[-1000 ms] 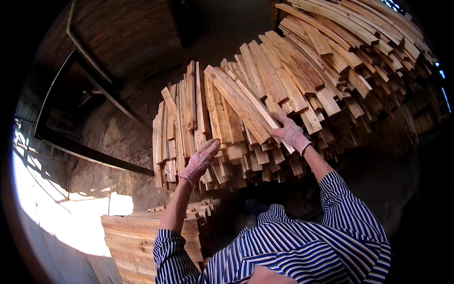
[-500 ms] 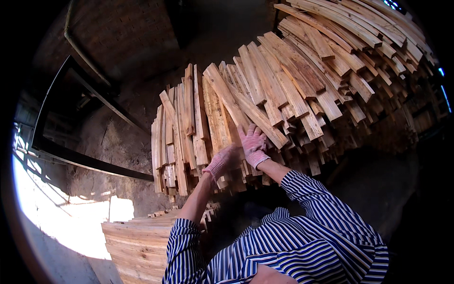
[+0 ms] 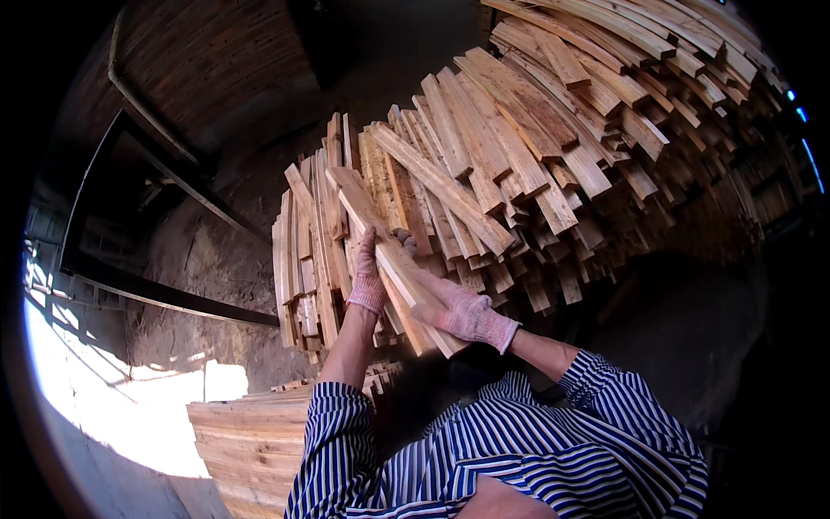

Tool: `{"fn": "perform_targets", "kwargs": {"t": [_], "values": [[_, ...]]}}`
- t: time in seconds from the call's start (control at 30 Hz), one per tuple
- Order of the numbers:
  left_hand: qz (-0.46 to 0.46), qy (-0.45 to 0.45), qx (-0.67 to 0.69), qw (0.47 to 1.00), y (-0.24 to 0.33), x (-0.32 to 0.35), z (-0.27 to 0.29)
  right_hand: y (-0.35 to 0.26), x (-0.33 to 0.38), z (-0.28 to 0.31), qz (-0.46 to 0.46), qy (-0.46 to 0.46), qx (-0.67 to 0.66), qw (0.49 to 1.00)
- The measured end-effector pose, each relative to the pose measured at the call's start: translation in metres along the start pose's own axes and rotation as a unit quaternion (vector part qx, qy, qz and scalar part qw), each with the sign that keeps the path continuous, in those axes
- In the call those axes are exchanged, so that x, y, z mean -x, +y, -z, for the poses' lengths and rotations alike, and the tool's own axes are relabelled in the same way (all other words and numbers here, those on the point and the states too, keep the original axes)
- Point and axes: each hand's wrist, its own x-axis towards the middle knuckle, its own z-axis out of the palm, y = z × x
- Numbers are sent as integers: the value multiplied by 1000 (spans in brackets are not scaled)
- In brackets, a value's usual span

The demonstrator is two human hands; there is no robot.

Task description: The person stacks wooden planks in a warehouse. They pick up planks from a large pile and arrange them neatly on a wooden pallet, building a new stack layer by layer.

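Observation:
A wooden plank (image 3: 356,197) lies tilted across the front of a large pile of sawn boards (image 3: 484,138), its near end toward my body. My left hand (image 3: 368,281), in a pinkish work glove, is wrapped round the plank at mid-length, with dark fingertips showing on its far side. Near the lower end, my right hand (image 3: 471,315), gloved alike, clasps the same plank with the thumb over its face. Just under its lower half shows another board's edge (image 3: 406,316); whether it is held too I cannot tell.
A neat stack of boards (image 3: 251,437) stands at the lower left, near a sunlit patch of floor (image 3: 104,389). To the left is a dark metal frame (image 3: 173,298). A brick wall (image 3: 216,60) rises behind.
Both hands have taken hold of a plank from the pile and drawn it toward my body. My right hand has moved down to its near end.

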Motion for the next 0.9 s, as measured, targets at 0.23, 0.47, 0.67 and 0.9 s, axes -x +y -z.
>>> {"fn": "perform_targets", "kwargs": {"t": [0.23, 0.47, 0.67, 0.9], "values": [[76, 5, 45, 996, 18, 34, -6, 127, -41, 58, -268, 241, 527, 770], [27, 34, -16, 999, 50, 72, 12, 117, -92, 45, -201, 135, 157, 957], [8, 36, 27, 999, 60, 88, 10, 47, -156, -10, -330, 111, 138, 927], [2, 60, 16, 998, 74, 96, 18, 55, -140, 32, -185, 147, -96, 967]]}}
